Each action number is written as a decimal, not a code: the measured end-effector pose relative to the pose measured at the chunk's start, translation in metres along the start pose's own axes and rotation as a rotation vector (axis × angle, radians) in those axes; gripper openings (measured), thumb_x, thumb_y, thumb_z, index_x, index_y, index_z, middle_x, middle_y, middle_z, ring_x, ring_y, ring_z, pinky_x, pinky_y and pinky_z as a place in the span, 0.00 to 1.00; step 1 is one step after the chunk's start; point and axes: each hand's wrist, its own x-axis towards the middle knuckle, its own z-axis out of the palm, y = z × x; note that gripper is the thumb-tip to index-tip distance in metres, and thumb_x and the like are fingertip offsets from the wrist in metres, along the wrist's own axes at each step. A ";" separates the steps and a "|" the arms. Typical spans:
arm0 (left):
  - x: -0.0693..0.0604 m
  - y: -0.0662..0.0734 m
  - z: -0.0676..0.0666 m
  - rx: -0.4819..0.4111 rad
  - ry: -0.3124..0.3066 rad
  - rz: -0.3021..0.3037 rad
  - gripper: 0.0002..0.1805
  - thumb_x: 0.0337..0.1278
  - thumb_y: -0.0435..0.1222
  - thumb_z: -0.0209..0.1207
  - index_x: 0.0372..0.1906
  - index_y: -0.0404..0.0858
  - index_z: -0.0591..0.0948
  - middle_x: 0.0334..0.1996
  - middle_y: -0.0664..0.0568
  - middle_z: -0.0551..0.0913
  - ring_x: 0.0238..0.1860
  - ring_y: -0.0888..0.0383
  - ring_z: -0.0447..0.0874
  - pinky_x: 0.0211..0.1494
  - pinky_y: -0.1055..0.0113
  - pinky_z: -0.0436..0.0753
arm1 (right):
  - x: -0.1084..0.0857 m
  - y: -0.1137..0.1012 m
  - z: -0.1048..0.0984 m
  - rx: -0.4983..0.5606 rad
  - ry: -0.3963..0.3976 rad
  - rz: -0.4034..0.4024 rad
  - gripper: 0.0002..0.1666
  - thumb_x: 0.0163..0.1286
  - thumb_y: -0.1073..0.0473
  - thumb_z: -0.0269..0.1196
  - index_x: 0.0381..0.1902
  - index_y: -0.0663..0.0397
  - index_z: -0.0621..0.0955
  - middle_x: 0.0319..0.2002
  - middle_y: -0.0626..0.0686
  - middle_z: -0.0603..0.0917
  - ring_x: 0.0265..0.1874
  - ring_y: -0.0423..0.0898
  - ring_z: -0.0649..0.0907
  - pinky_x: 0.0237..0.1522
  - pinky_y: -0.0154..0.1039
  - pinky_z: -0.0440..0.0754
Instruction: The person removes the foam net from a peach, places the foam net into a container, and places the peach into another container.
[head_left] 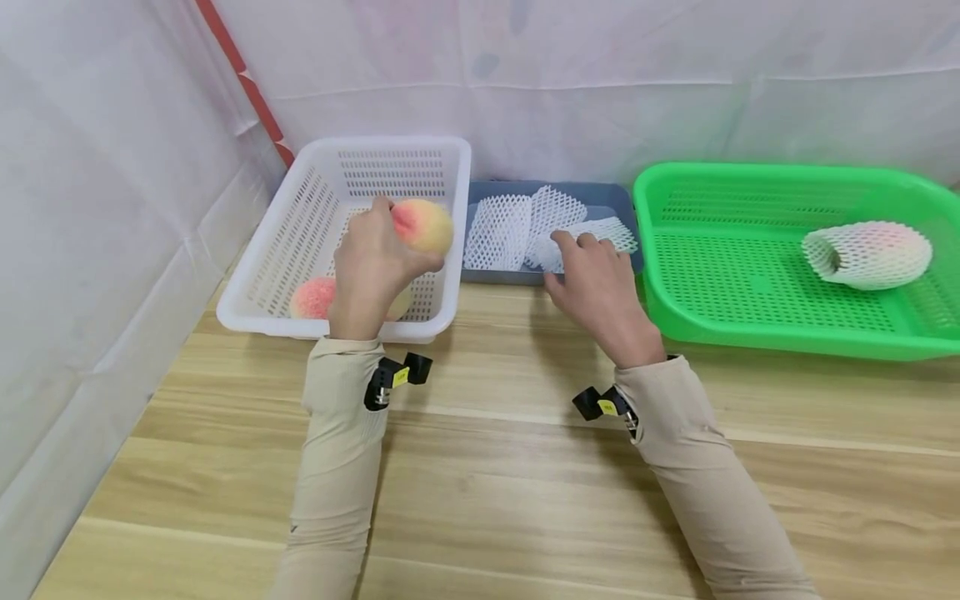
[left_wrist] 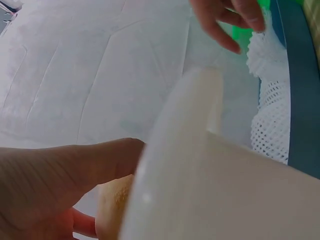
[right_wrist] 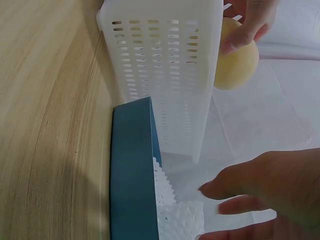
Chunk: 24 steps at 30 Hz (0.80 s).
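Observation:
In the head view my left hand (head_left: pixel 369 262) grips a yellow and pink peach (head_left: pixel 424 227) over the white basket (head_left: pixel 264 242). A second, redder peach (head_left: pixel 311 298) lies in that basket, partly hidden by the hand, and another pale one shows beside the wrist. My right hand (head_left: pixel 600 287) is over the blue-grey tray (head_left: pixel 504 276), fingers loosely bent above a white foam net (head_left: pixel 611 231). The right wrist view shows this hand (right_wrist: pixel 270 190) with its fingers apart and nothing between them. More foam nets (head_left: pixel 498 231) lie in the tray's left and middle.
A green basket (head_left: pixel 757 340) stands to the right of the tray, with a peach in a foam net (head_left: pixel 873 254) lying in it. All containers stand on a wooden table (head_left: pixel 480 492). White sheeting (head_left: pixel 570 100) hangs behind them and along the left.

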 end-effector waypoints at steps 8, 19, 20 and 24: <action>0.003 -0.002 0.004 0.006 -0.018 0.013 0.47 0.36 0.37 0.74 0.66 0.33 0.64 0.54 0.37 0.75 0.52 0.41 0.76 0.55 0.46 0.77 | 0.002 -0.001 0.000 0.022 0.072 -0.089 0.27 0.66 0.57 0.60 0.61 0.61 0.74 0.49 0.68 0.80 0.45 0.69 0.79 0.42 0.64 0.76; 0.007 -0.007 0.007 0.067 -0.038 0.026 0.48 0.34 0.36 0.75 0.66 0.34 0.64 0.55 0.38 0.75 0.54 0.41 0.75 0.58 0.43 0.73 | 0.004 -0.003 0.000 0.110 -0.020 -0.215 0.28 0.67 0.55 0.61 0.63 0.59 0.73 0.53 0.63 0.80 0.50 0.63 0.79 0.48 0.58 0.77; 0.007 -0.008 0.008 0.064 -0.038 0.030 0.48 0.34 0.36 0.75 0.66 0.34 0.65 0.55 0.38 0.75 0.54 0.40 0.75 0.58 0.43 0.73 | 0.004 -0.003 0.000 0.115 -0.026 -0.220 0.28 0.67 0.55 0.61 0.63 0.58 0.73 0.53 0.63 0.80 0.50 0.63 0.79 0.49 0.58 0.77; 0.007 -0.010 0.008 0.068 -0.048 0.035 0.47 0.34 0.38 0.75 0.65 0.32 0.65 0.54 0.37 0.75 0.53 0.40 0.76 0.56 0.44 0.75 | 0.005 -0.003 0.000 0.131 -0.054 -0.220 0.28 0.67 0.54 0.61 0.63 0.58 0.73 0.55 0.63 0.79 0.52 0.62 0.78 0.52 0.58 0.76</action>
